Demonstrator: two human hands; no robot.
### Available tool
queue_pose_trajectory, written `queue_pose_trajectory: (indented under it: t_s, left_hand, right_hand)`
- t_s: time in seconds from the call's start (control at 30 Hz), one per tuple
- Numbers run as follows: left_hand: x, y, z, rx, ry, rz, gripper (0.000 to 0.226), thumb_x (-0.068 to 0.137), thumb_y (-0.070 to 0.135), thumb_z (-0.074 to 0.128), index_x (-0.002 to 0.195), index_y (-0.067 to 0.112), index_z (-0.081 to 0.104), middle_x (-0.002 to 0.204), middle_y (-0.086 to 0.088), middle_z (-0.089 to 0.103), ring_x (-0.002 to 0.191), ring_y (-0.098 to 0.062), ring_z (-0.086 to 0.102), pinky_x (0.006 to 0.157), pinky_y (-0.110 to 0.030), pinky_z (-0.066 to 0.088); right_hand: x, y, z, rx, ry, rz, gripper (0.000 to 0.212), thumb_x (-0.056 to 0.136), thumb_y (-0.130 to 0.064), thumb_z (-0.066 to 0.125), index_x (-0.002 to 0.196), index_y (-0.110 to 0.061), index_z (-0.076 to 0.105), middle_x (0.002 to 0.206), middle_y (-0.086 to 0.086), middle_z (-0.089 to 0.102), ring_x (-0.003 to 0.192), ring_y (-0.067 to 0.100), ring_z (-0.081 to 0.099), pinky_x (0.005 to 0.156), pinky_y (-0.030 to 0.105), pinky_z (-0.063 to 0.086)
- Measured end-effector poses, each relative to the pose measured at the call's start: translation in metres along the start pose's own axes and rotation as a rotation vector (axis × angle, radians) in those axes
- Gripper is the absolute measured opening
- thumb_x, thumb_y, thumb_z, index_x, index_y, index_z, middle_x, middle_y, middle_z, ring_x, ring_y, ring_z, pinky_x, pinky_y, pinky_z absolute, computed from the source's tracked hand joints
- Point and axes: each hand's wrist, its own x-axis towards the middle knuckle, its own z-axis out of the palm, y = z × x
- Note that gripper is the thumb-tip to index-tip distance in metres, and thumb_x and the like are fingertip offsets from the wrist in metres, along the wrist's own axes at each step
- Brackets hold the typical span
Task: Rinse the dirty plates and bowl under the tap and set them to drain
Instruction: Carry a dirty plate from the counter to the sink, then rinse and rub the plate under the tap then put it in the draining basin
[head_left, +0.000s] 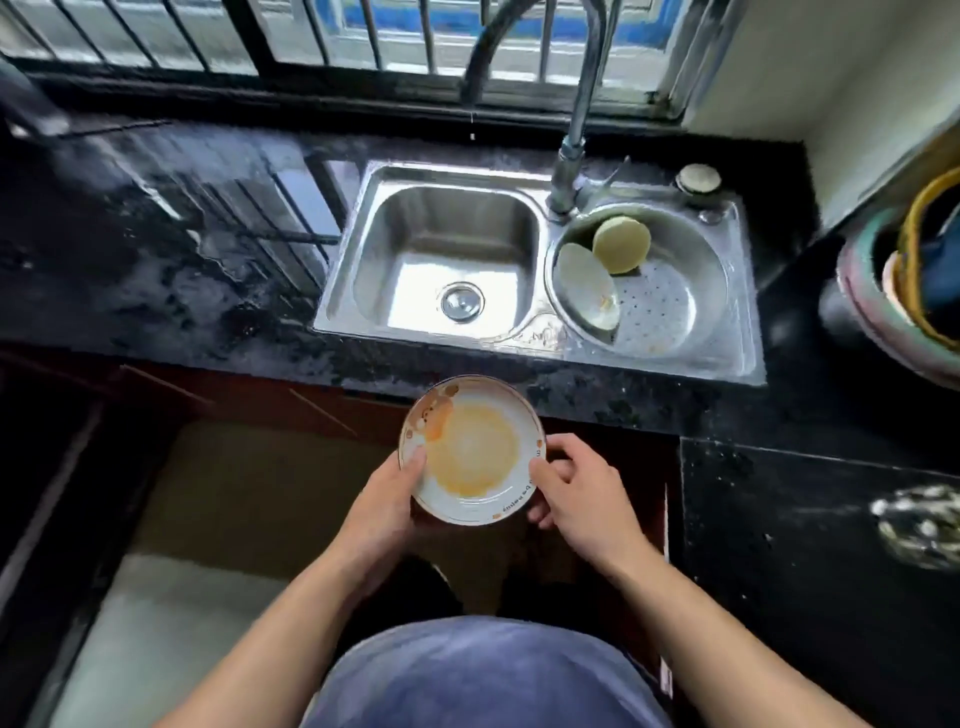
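A white plate (471, 451) smeared with orange sauce is held level in front of the counter edge, below the sink. My left hand (387, 506) grips its left rim and my right hand (574, 493) grips its right rim. The steel sink (374, 244) has an empty left basin with a drain (462, 301). In the round right basin (701, 270) a white plate (587, 286) leans on edge beside a yellowish bowl (622, 244) that is tipped over. The tap (571, 156) rises between the basins; only a few drops fall from its spout (472, 88).
Wet black stone counter (171, 249) lies left of the sink. A lower black counter (810, 519) with a metal scourer (922, 525) is at the right. A colourful pot (904, 291) stands far right. Barred window (363, 36) behind.
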Motion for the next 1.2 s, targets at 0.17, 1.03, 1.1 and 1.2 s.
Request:
queue_pose_trajectory:
  t_s: [0.17, 1.03, 1.1, 1.2]
  left_hand:
    - [0.067, 0.053, 0.002, -0.261, 0.078, -0.041, 0.032, 0.11, 0.033, 0.044, 0.133, 0.021, 0.063, 0.125, -0.01, 0.076, 0.114, -0.03, 0.073, 0.074, -0.045, 0.064]
    - [0.342, 0.196, -0.019, -0.181, -0.025, -0.108, 0.027, 0.101, 0.046, 0.051, 0.109, 0.042, 0.076, 0.114, 0.0, 0.079, 0.1, -0.028, 0.078, 0.078, -0.05, 0.064]
    - [0.347, 0.196, -0.016, -0.204, -0.012, -0.119, 0.027, 0.103, 0.043, 0.05, 0.108, 0.041, 0.077, 0.115, -0.002, 0.079, 0.1, -0.028, 0.078, 0.078, -0.05, 0.064]
    - [0.351, 0.195, -0.013, -0.22, -0.001, -0.127, 0.029, 0.105, 0.042, 0.049, 0.104, 0.044, 0.078, 0.114, -0.001, 0.079, 0.099, -0.026, 0.078, 0.078, -0.05, 0.064]
  right_hand:
    - [0.093, -0.054, -0.015, -0.011, -0.073, 0.013, 0.016, 0.099, -0.031, 0.058, 0.108, -0.022, 0.068, 0.07, 0.007, 0.074, 0.052, 0.024, 0.071, 0.049, 0.032, 0.058]
    - [0.492, -0.139, -0.119, 0.124, 0.595, 0.447, 0.036, 0.1, -0.026, 0.047, 0.109, 0.004, 0.063, 0.1, 0.012, 0.072, 0.038, 0.023, 0.067, 0.045, 0.034, 0.06]
    - [0.489, -0.135, -0.116, 0.172, 0.61, 0.444, 0.025, 0.1, -0.018, 0.046, 0.091, 0.002, 0.057, 0.097, 0.014, 0.072, 0.045, 0.024, 0.071, 0.036, 0.025, 0.053]
    - [0.48, -0.132, -0.114, 0.291, 0.662, 0.427, 0.022, 0.098, -0.013, 0.047, 0.076, -0.008, 0.049, 0.11, 0.022, 0.067, 0.057, 0.028, 0.075, 0.034, 0.019, 0.048]
